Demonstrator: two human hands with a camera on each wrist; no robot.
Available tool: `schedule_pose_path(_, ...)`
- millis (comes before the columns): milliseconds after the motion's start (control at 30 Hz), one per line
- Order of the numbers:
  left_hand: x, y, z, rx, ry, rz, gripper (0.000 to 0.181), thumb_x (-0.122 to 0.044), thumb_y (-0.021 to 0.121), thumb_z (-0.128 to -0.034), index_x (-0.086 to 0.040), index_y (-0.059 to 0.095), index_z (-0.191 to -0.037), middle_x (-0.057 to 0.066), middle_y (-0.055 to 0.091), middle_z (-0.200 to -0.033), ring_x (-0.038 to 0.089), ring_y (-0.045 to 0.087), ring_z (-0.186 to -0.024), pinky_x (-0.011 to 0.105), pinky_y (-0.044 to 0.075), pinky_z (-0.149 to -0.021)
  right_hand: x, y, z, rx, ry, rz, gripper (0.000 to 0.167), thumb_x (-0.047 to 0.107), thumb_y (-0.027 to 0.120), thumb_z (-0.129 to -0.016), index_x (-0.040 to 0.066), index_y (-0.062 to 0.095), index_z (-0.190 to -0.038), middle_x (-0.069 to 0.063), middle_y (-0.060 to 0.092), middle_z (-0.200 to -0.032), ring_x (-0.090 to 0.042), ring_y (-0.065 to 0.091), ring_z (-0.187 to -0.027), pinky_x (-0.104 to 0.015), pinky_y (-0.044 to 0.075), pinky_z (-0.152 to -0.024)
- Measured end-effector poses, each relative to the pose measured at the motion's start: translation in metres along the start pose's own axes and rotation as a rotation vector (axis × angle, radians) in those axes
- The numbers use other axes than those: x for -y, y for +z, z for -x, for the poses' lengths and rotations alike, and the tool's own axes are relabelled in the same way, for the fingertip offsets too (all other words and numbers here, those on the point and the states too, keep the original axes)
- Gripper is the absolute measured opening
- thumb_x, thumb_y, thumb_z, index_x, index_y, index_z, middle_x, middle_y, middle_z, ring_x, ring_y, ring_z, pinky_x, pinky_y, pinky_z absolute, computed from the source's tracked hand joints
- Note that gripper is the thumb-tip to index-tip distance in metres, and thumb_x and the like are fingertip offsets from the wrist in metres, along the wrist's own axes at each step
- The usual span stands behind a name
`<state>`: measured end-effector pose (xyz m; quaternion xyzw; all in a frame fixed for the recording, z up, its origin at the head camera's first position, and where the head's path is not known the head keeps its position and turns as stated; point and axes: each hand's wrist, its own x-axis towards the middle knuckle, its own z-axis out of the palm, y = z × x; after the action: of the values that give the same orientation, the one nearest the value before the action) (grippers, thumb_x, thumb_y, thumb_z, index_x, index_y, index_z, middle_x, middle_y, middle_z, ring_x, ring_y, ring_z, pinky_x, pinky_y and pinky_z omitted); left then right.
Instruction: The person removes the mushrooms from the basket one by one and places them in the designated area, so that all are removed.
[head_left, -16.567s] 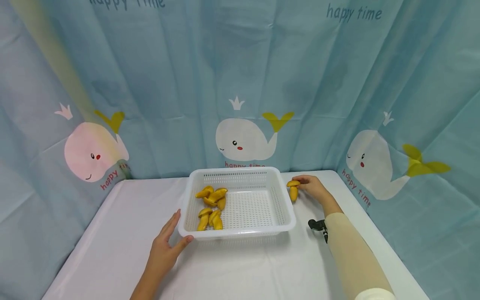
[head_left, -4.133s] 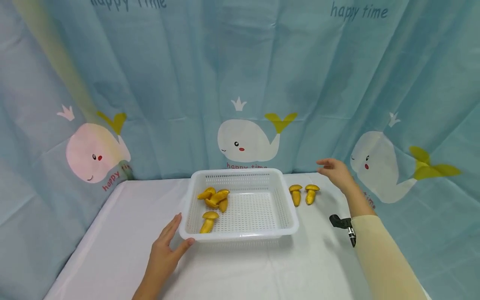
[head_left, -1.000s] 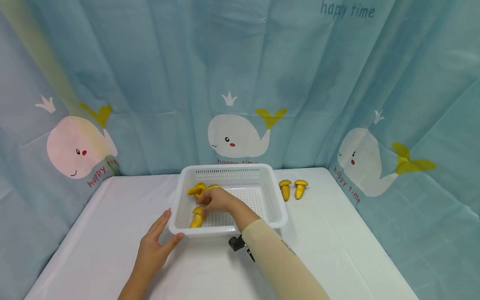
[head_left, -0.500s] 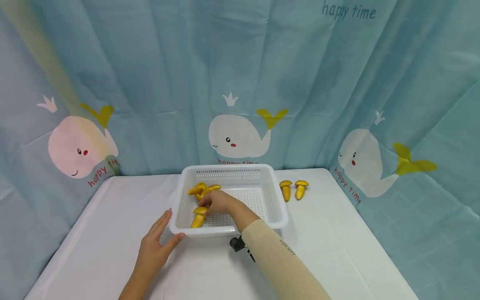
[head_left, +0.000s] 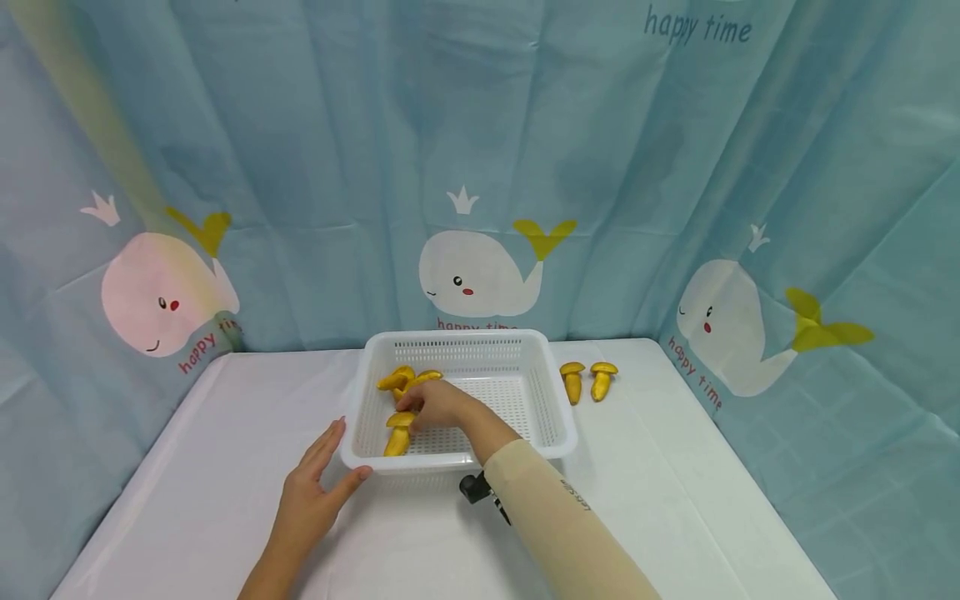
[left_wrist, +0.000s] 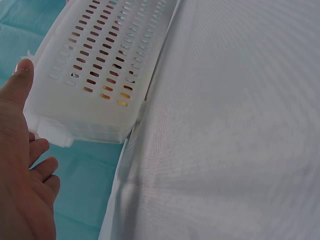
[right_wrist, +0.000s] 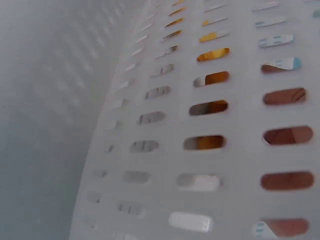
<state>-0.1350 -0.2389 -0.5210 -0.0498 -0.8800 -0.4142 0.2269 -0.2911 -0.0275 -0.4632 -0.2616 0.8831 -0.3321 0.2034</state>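
Observation:
A white perforated basket [head_left: 459,463] stands on the table and is seen from outside in the left wrist view [left_wrist: 100,115]. My left hand [head_left: 307,504] rests at its near left corner, fingers extended along the side and thumb at the front rim; its thumb and fingers also show in the left wrist view [left_wrist: 22,165]. Inside, my right hand [head_left: 444,406] pinches the cap of a yellow mushroom [head_left: 397,442] near the front left. More yellow mushrooms [head_left: 393,382] lie behind, partly hidden by the right hand. The right wrist view mostly shows the slotted basket wall [right_wrist: 240,165].
Two yellow mushrooms, one [head_left: 572,385] close to the basket's right side and another [head_left: 602,383] beside it, lie on the white-covered table [head_left: 660,500]. A blue curtain [head_left: 337,167] with whale prints surrounds the table's back and sides. A black device [head_left: 474,487] hangs under the right wrist.
Since the earliest frame, the right hand has moved from the right of the basket into it; a second mushroom now lies on the table there. Lately the pinched mushroom has shifted slightly right.

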Motion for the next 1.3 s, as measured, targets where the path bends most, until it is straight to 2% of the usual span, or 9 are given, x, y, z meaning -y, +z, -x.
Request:
schedule_pose_path(300, 0.001, 0.001, 0.002, 0.007, -0.011, 0.004, 0.085, -0.031, 0.086, -0.0842, -0.021, 0.043, -0.157, 0.008, 0.045, -0.159, 0.038, 0.045, -0.144, -0.004, 0.022, -0.101, 0.008, -0.009, 0.001, -0.100, -0.075, 0.020, 0.032, 0.013, 0.082, -0.088, 0.024, 0.076, -0.117, 0.012, 0.070, -0.117, -0.009, 0.061, -0.102, -0.024, 0.054, -0.096)
schedule_pose_path(500, 0.001, 0.004, 0.001, -0.004, 0.027, 0.041, 0.084, -0.026, 0.088, -0.0823, -0.017, 0.047, -0.155, 0.008, 0.046, -0.158, 0.036, 0.044, -0.144, -0.003, 0.024, -0.106, 0.015, -0.018, 0.012, -0.141, -0.125, 0.022, 0.036, 0.010, 0.081, -0.087, 0.021, 0.075, -0.122, 0.008, 0.071, -0.122, -0.011, 0.063, -0.102, -0.021, 0.054, -0.090)
schedule_pose_path(633, 0.001, 0.005, 0.000, -0.006, 0.040, 0.036, 0.084, -0.026, 0.088, -0.0821, -0.017, 0.047, -0.155, 0.007, 0.047, -0.158, 0.036, 0.045, -0.144, -0.002, 0.024, -0.106, 0.020, -0.026, 0.020, -0.151, -0.161, 0.033, 0.038, 0.010, 0.080, -0.088, 0.020, 0.074, -0.124, 0.008, 0.071, -0.123, -0.015, 0.063, -0.105, -0.022, 0.054, -0.086)
schedule_pose_path(867, 0.000, 0.002, -0.003, -0.010, 0.028, 0.017, 0.085, -0.032, 0.087, -0.0827, -0.017, 0.047, -0.155, 0.008, 0.046, -0.159, 0.036, 0.045, -0.145, -0.003, 0.022, -0.105, 0.024, -0.037, 0.032, -0.161, -0.214, 0.035, 0.038, 0.014, 0.079, -0.089, 0.026, 0.074, -0.125, 0.012, 0.069, -0.126, -0.013, 0.062, -0.106, -0.022, 0.056, -0.082)
schedule_pose_path(1000, 0.000, 0.001, -0.003, -0.015, 0.010, -0.001, 0.085, -0.034, 0.087, -0.0822, -0.018, 0.046, -0.156, 0.007, 0.046, -0.159, 0.035, 0.046, -0.145, -0.003, 0.022, -0.103, 0.023, -0.043, 0.041, -0.172, -0.232, 0.039, 0.039, 0.012, 0.078, -0.089, 0.026, 0.074, -0.125, 0.011, 0.068, -0.129, -0.014, 0.061, -0.111, -0.029, 0.057, -0.092)
schedule_pose_path(1133, 0.002, 0.002, -0.001, -0.013, -0.002, -0.013, 0.085, -0.035, 0.087, -0.0826, -0.019, 0.046, -0.156, 0.008, 0.046, -0.159, 0.035, 0.046, -0.144, -0.003, 0.021, -0.103, 0.019, -0.047, 0.051, -0.193, -0.262, 0.063, 0.038, 0.011, 0.077, -0.090, 0.025, 0.073, -0.125, 0.011, 0.068, -0.128, -0.016, 0.060, -0.120, -0.037, 0.051, -0.108)
schedule_pose_path(1300, 0.004, 0.002, 0.001, -0.014, -0.008, -0.021, 0.085, -0.037, 0.086, -0.0831, -0.021, 0.045, -0.156, 0.007, 0.046, -0.159, 0.035, 0.046, -0.144, -0.001, 0.022, -0.105, 0.011, -0.052, 0.065, -0.218, -0.306, 0.080, 0.038, 0.010, 0.074, -0.092, 0.024, 0.072, -0.128, 0.012, 0.068, -0.129, -0.017, 0.060, -0.123, -0.036, 0.050, -0.108)
